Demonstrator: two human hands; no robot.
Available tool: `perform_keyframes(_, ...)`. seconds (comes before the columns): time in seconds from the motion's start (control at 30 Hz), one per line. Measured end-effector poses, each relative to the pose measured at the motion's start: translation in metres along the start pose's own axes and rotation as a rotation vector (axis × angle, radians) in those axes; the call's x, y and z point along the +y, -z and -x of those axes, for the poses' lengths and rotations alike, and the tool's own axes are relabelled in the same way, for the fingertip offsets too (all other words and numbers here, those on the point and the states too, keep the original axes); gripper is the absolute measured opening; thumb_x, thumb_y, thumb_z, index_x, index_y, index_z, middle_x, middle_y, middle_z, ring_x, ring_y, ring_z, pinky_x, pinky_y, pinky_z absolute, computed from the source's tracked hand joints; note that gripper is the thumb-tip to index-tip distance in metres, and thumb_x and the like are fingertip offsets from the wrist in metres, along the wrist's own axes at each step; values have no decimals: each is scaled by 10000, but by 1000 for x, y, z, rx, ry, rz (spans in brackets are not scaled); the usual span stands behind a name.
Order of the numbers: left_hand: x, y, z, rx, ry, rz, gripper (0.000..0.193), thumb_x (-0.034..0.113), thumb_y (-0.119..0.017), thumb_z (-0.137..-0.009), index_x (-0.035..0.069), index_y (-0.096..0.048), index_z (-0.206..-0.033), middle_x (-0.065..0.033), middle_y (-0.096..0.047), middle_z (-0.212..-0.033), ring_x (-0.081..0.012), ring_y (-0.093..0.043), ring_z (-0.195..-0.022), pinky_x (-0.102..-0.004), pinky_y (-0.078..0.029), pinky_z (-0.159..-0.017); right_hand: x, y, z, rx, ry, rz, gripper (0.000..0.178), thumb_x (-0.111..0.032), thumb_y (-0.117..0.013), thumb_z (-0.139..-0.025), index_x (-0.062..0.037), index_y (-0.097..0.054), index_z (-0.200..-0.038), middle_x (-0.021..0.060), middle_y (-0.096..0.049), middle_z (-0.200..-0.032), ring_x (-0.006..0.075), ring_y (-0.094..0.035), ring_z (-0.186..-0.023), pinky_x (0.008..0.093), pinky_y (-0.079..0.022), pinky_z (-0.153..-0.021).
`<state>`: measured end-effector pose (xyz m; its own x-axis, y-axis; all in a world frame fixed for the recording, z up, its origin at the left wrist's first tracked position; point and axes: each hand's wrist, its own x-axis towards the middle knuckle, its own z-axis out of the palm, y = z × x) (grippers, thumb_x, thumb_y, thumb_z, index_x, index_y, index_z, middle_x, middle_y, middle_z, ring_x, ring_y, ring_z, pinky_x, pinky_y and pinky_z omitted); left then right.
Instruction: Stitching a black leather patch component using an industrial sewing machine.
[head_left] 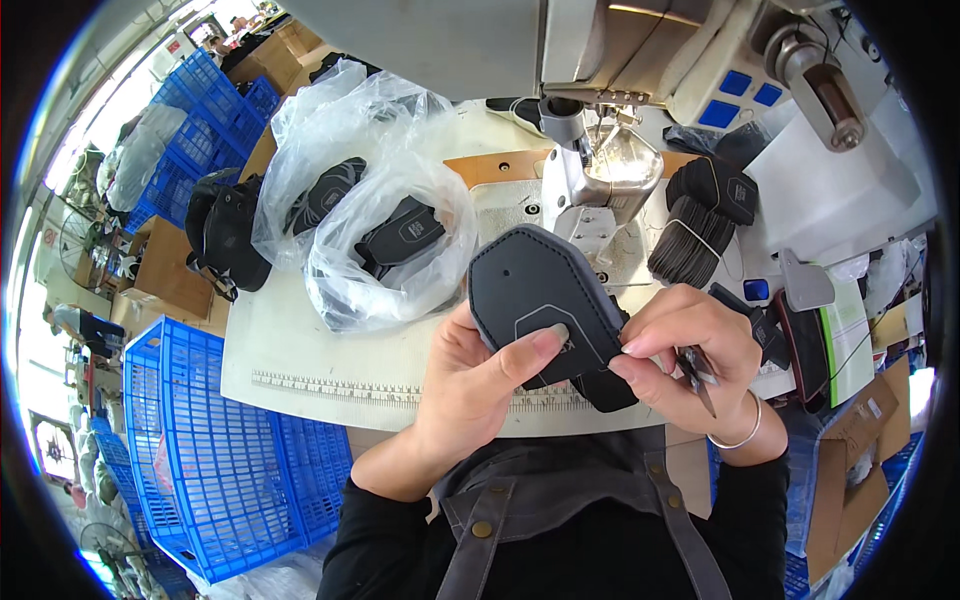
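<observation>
A black padded panel [535, 280] with angled corners and stitching along its border is held up over the front of the sewing table. My left hand [470, 385] grips it from the lower left, thumb flat on its face. At its right edge, my right hand [700, 335] pinches finger and thumb together; whether a thread is between them is too small to tell. Small metal thread snips [699, 382] are tucked in the right hand's fingers, blades pointing down. Another black piece [606, 391] shows below the panel, partly hidden.
A sewing machine [600, 180] stands just beyond the panel. Clear plastic bags [330, 285] with black pieces lie at left. Stacked black pieces [690, 242] sit right of the machine. A blue crate [210, 440] is beside the table's left, a cardboard box [850, 480] at lower right.
</observation>
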<state>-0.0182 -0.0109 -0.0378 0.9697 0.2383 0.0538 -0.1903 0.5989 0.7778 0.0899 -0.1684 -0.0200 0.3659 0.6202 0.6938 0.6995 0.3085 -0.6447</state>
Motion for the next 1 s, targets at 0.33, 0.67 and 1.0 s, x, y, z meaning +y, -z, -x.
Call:
perform_keyframes(0.33, 1, -2, 6, 56, -3, -1, 168, -10, -604, -791, 18, -587, -956, -72, -613, -956, -122, -583, -865, -255, -479, -768, -4, 6, 14, -47, -106, 52, 220, -44, -724, -675, -21, -549, -806, 68, -587, -678, 114, -567, -597, 206, -424, -505)
perform_keyframes(0.67, 4, 23, -3, -267, -921, -1034, 267, 151, -755, -546, 159, -698, -807, -158, -550, -1108, -366, -469, -1076, -465, -349, -924, -3, 12, 22, -97, -543, -246, 281, -149, -596, -823, 16, -442, -990, 63, -548, -813, 76, -512, -743, 217, -404, -653)
perform_keyframes(1.0, -4, 15, 4, -176, -1097, -1189, 290, 165, -735, -518, 199, -711, -806, -161, -518, -1144, -332, -479, -1048, -448, -381, -894, 0, 8, 17, -91, -328, -68, 260, -54, -638, -768, -1, -505, -985, 80, -578, -855, 95, -550, -723, 208, -425, -587)
